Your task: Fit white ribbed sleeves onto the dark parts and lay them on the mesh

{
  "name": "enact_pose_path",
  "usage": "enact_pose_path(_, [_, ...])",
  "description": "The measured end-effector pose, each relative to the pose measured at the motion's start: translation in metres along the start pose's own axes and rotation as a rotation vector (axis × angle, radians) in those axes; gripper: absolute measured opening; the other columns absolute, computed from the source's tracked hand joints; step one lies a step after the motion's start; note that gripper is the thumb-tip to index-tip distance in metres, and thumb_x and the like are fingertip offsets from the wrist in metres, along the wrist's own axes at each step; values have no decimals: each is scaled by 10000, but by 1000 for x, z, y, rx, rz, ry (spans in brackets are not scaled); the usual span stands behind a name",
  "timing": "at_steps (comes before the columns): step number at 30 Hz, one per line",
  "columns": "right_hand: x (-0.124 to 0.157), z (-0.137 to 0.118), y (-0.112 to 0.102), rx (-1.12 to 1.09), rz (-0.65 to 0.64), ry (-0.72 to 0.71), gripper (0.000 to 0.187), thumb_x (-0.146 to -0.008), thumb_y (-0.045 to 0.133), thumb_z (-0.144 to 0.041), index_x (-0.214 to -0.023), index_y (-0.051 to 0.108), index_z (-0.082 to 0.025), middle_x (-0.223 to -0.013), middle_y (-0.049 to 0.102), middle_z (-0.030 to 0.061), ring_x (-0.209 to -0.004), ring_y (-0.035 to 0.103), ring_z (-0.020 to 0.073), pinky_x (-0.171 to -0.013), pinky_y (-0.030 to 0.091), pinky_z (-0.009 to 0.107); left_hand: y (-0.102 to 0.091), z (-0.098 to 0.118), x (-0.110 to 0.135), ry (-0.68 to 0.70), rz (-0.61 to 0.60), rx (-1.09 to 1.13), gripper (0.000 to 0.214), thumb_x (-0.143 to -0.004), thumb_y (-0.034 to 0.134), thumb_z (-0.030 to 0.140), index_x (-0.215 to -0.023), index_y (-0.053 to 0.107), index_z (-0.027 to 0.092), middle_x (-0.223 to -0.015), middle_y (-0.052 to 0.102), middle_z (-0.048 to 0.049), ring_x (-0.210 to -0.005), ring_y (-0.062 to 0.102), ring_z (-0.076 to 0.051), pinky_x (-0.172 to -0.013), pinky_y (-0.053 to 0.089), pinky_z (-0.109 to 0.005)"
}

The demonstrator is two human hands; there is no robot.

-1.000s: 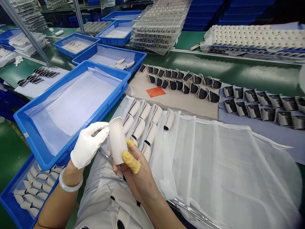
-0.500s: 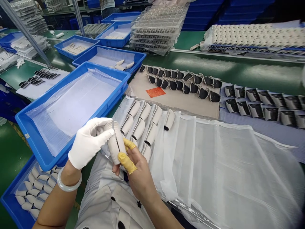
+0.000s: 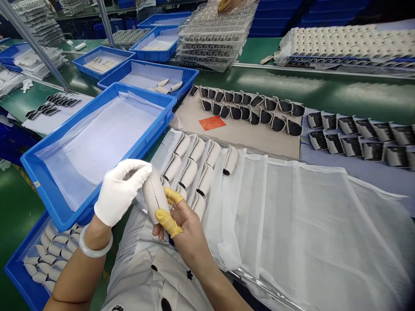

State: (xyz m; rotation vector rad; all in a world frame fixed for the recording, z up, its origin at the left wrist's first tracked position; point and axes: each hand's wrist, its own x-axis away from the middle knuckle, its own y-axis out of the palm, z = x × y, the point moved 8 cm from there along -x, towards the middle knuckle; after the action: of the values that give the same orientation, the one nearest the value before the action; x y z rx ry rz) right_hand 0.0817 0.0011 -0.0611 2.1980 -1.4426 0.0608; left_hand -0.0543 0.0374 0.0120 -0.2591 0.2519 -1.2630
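Observation:
Between my hands is a white curved moulded part (image 3: pixel 154 195) with a thin dark seam along its length. My left hand (image 3: pixel 121 192), in a white glove, grips its upper end. My right hand (image 3: pixel 185 229) holds its lower end, with yellow finger cots (image 3: pixel 164 222) on the thumb and a finger. A pale bangle (image 3: pixel 94 246) circles my left wrist. Just beyond my right hand, similar white parts (image 3: pixel 197 181) lie in rows on a white mesh sheet (image 3: pixel 292 224).
A blue tray (image 3: pixel 97 160) lined with mesh is left of my hands, and another blue tray (image 3: pixel 29 272) of white parts is lower left. Black-and-white parts lie in rows on a beige sheet (image 3: pixel 233 129). A co-worker's hand (image 3: pixel 228 4) rests on stacked clear trays (image 3: pixel 212 43).
The part has turned in my hands, and its dark seam now faces up instead of its ribbed surface. A co-worker's hand has appeared at the top of the stacked trays.

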Motion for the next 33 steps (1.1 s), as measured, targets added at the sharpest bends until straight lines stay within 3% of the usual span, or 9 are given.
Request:
enact_pose_path(3, [0,1,-2,33,5,20,585,-752,680,-523,-1196,505,-185,-537,595,-38,-468,517,124,-497,450,270,-1,5,-1,44,13,-105,185,-713,714,332,-819,700,181,-845,689,-27,-776,627,-163,-700,510,-248])
enact_pose_path(5, [1,-2,-2,-1,-9,1,585,-773,636,-562,-1198,486,-190,-578,612,-28,-478,559,141,-510,475,292,-1,0,-4,6,30,-140,183,-707,713,350,-762,688,178,-766,673,-14,-678,609,-142,-617,497,-234])
enact_pose_path(9, [7,-15,-3,-139,-17,-114,472,-872,442,-612,-1120,441,-211,-610,628,-22,-496,625,167,-509,519,314,13,-39,-13,-262,-54,3,299,-695,702,448,-648,607,169,-475,516,47,-374,424,-72,-356,324,-196])
enact_pose_path(11, [10,-20,-6,-144,7,-151,390,-892,424,-589,-1002,452,-216,-561,613,-33,-469,616,159,-459,506,279,26,-59,-13,-379,-124,97,344,-682,702,486,-627,572,172,-404,455,64,-320,370,-65,-318,260,-191])
enact_pose_path(14, [12,-27,-11,-95,59,-184,339,-901,441,-554,-888,462,-216,-533,600,-39,-444,597,138,-422,481,236,38,-75,-11,-443,-162,166,360,-664,714,497,-628,562,173,-387,463,62,-311,377,-71,-317,261,-190])
enact_pose_path(23, [10,-26,-25,-55,188,-102,286,-838,598,-458,-776,473,-209,-571,578,-56,-418,557,93,-440,464,212,48,-81,-11,-499,-153,161,376,-623,735,498,-605,545,174,-373,463,60,-293,374,-76,-304,265,-193])
enact_pose_path(27, [8,-26,-27,-17,175,-103,249,-857,568,-430,-784,478,-210,-551,560,-57,-458,573,105,-477,482,228,48,-80,-15,-464,-117,122,358,-639,721,487,-613,558,169,-362,446,67,-289,354,-71,-312,249,-195])
enact_pose_path(29, [8,-21,-33,32,202,-93,254,-862,544,-449,-811,469,-212,-577,556,-52,-502,591,122,-504,498,254,44,-76,-17,-399,-33,47,327,-668,699,466,-631,576,166,-373,439,71,-301,346,-66,-325,252,-195])
enact_pose_path(33, [9,-8,-58,196,320,-62,307,-780,638,-433,-832,418,-226,-655,528,-54,-553,589,143,-512,480,284,42,-46,-18,-99,174,-146,266,-715,664,428,-755,651,165,-630,611,11,-542,538,-108,-505,427,-207])
